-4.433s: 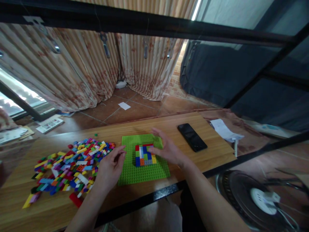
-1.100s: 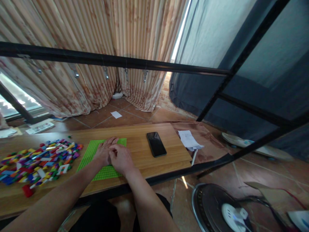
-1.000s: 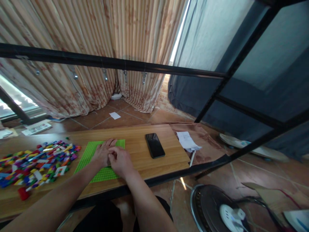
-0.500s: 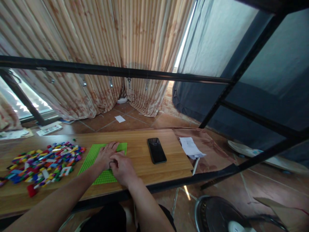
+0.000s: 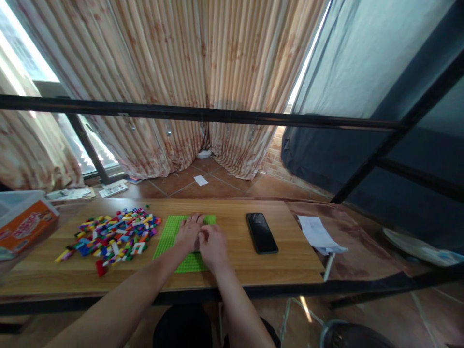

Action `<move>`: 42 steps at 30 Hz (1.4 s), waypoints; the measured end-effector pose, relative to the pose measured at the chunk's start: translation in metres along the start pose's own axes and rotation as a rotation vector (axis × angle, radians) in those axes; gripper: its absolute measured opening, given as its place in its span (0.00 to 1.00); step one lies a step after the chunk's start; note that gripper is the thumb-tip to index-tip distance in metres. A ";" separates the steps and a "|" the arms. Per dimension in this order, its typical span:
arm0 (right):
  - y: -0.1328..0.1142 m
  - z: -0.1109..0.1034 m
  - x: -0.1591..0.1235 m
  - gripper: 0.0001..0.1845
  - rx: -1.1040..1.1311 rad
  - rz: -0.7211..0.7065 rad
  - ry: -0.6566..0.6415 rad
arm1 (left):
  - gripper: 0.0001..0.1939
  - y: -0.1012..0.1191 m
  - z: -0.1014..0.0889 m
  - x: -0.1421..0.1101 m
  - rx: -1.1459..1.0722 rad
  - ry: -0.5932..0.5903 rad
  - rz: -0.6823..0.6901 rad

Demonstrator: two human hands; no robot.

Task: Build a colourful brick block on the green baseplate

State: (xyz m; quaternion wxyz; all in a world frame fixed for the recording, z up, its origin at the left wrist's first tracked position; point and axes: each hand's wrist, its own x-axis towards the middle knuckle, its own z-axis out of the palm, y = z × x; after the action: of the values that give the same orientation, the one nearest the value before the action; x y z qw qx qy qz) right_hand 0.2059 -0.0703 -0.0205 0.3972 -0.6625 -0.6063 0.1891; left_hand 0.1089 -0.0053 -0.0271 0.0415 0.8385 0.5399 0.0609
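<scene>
A green studded baseplate (image 5: 167, 241) lies on the wooden table. Flat on its upper part rests my left hand (image 5: 190, 232), fingers stretched toward the far edge. Right beside it, my right hand (image 5: 213, 245) is closed over the plate's right side, thumb and fingers pressed together. Whatever those fingers grip, if anything, is hidden. To the left spreads a pile of loose toy building bricks (image 5: 119, 234) in many colours. One red brick (image 5: 100, 268) sits at the pile's near edge.
A black phone (image 5: 261, 233) lies on the table to the right. White papers (image 5: 319, 233) rest past the table's right end. An orange-and-white box (image 5: 29, 224) stands at the far left. A black metal bar (image 5: 174, 112) crosses beyond the table.
The view has swung left, so the table contents appear further right and the orange-and-white box has come into sight. Both hands stay on the baseplate, close together.
</scene>
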 end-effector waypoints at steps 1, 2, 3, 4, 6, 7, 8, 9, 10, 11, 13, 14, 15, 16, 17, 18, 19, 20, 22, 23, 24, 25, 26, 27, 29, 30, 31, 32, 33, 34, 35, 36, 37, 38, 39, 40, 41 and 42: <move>0.003 0.000 0.000 0.10 -0.009 0.013 0.023 | 0.29 0.001 0.000 0.000 -0.003 -0.001 -0.003; 0.007 0.000 0.001 0.09 -0.018 0.018 0.041 | 0.30 0.001 0.000 0.000 -0.007 -0.002 -0.005; 0.011 0.001 0.001 0.09 -0.027 0.024 0.059 | 0.30 0.001 0.001 0.000 -0.013 -0.002 -0.007; 0.014 0.001 0.001 0.08 -0.035 0.031 0.070 | 0.30 0.002 0.002 -0.001 -0.019 -0.001 -0.009; 0.021 0.003 0.000 0.10 -0.042 0.037 0.068 | 0.30 0.002 0.003 -0.001 -0.038 0.003 -0.013; 0.023 0.005 -0.001 0.11 -0.039 0.037 0.064 | 0.30 0.002 0.003 -0.001 -0.051 0.008 -0.014; 0.026 0.007 -0.002 0.12 -0.034 0.033 0.065 | 0.29 0.002 0.004 -0.002 -0.066 0.015 -0.016; 0.028 0.010 -0.003 0.13 -0.030 0.029 0.073 | 0.28 0.002 0.004 -0.002 -0.084 0.025 -0.016; 0.031 0.013 -0.004 0.13 -0.027 0.026 0.091 | 0.27 0.002 0.005 -0.002 -0.103 0.038 -0.015; 0.033 0.015 -0.005 0.13 -0.030 0.025 0.115 | 0.26 0.002 0.006 -0.001 -0.124 0.052 -0.012; 0.036 0.021 -0.006 0.14 -0.064 0.030 0.171 | 0.24 0.002 0.008 -0.001 -0.172 0.086 0.005; 0.038 0.023 -0.006 0.14 -0.095 0.035 0.193 | 0.24 0.001 0.009 -0.001 -0.198 0.102 0.017; 0.039 0.025 -0.006 0.14 -0.132 0.039 0.207 | 0.23 0.000 0.010 -0.001 -0.225 0.119 0.030; 0.040 0.027 -0.006 0.15 -0.172 0.043 0.212 | 0.22 -0.001 0.011 -0.002 -0.253 0.135 0.041; 0.040 0.027 -0.006 0.14 -0.213 0.043 0.210 | 0.22 -0.002 0.012 -0.002 -0.281 0.152 0.049; 0.040 0.028 -0.006 0.14 -0.248 0.041 0.204 | 0.22 -0.003 0.012 -0.002 -0.308 0.170 0.054; 0.041 0.028 -0.006 0.14 -0.275 0.038 0.198 | 0.22 -0.004 0.012 -0.003 -0.335 0.190 0.058; 0.041 0.028 -0.006 0.14 -0.298 0.032 0.191 | 0.21 -0.005 0.011 -0.003 -0.362 0.211 0.065; 0.042 0.029 -0.007 0.14 -0.319 0.028 0.190 | 0.20 -0.005 0.008 -0.005 -0.419 0.247 0.095; 0.042 0.029 -0.007 0.14 -0.328 0.023 0.186 | 0.19 -0.005 0.006 -0.006 -0.448 0.262 0.119; 0.043 0.029 -0.008 0.14 -0.333 0.016 0.182 | 0.19 -0.005 0.002 -0.008 -0.476 0.275 0.144; 0.043 0.029 -0.008 0.15 -0.339 0.010 0.178 | 0.18 -0.005 -0.001 -0.011 -0.501 0.288 0.165; 0.044 0.030 -0.008 0.15 -0.349 0.005 0.177 | 0.18 -0.005 -0.005 -0.016 -0.525 0.301 0.183; 0.045 0.030 -0.008 0.15 -0.359 0.003 0.178 | 0.18 -0.007 -0.009 -0.023 -0.546 0.314 0.195; 0.047 0.031 -0.009 0.16 -0.369 0.002 0.180 | 0.18 -0.015 -0.015 -0.045 -0.581 0.338 0.211; 0.047 0.031 -0.009 0.16 -0.374 0.004 0.184 | 0.18 -0.022 -0.017 -0.060 -0.597 0.350 0.206; 0.048 0.031 -0.009 0.16 -0.379 0.007 0.186 | 0.18 -0.032 -0.018 -0.077 -0.611 0.361 0.187; 0.048 0.031 -0.010 0.17 -0.383 0.011 0.188 | 0.18 -0.043 -0.017 -0.096 -0.621 0.372 0.157; 0.049 0.030 -0.010 0.17 -0.387 0.015 0.189 | 0.18 -0.057 -0.015 -0.116 -0.629 0.385 0.114; 0.049 0.030 -0.010 0.17 -0.395 0.020 0.190 | 0.18 -0.072 -0.013 -0.137 -0.632 0.404 0.055; 0.050 0.030 -0.010 0.17 -0.408 0.020 0.189 | 0.18 -0.088 -0.011 -0.156 -0.635 0.424 -0.020; 0.050 0.030 -0.010 0.16 -0.421 0.017 0.191 | 0.17 -0.105 -0.009 -0.173 -0.645 0.466 -0.145; 0.051 0.030 -0.010 0.16 -0.434 0.014 0.194 | 0.17 -0.121 -0.007 -0.187 -0.638 0.495 -0.256; 0.051 0.030 -0.010 0.16 -0.447 0.011 0.195 | 0.17 -0.137 -0.006 -0.198 -0.616 0.504 -0.334; 0.052 0.030 -0.010 0.16 -0.459 0.008 0.195 | 0.17 -0.151 -0.005 -0.206 -0.590 0.515 -0.400; 0.052 0.030 -0.010 0.16 -0.469 0.004 0.192 | 0.17 -0.164 -0.006 -0.211 -0.569 0.517 -0.453; 0.053 0.030 -0.010 0.15 -0.478 0.000 0.187 | 0.18 -0.174 -0.007 -0.213 -0.553 0.512 -0.486; 0.055 0.030 -0.010 0.15 -0.487 -0.002 0.182 | 0.18 -0.181 -0.009 -0.214 -0.544 0.508 -0.509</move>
State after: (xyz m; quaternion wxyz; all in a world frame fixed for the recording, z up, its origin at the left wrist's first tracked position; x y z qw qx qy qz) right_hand 0.2175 -0.0676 -0.0827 0.2791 -0.7522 -0.5964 -0.0230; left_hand -0.1435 -0.1255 -0.0549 0.1401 0.5960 0.6863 0.3925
